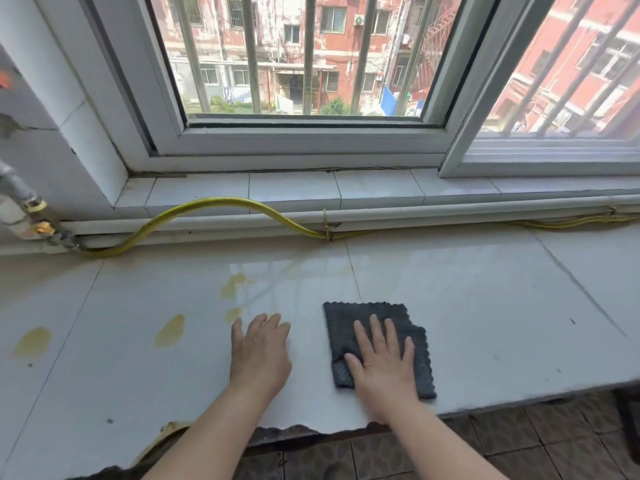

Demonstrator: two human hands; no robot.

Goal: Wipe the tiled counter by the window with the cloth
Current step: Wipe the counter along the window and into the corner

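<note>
The dark cloth (379,344) lies flat on the tiled table (485,306) near its front edge, with your right hand (381,358) spread on top, pressing rather than gripping. Your left hand (259,351) rests open and empty beside it. The yellow spills (169,330) sit to the left; one dry sweep may only smear them across the tiles.

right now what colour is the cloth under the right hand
Dark grey cloth; the head view shows it.
</note>
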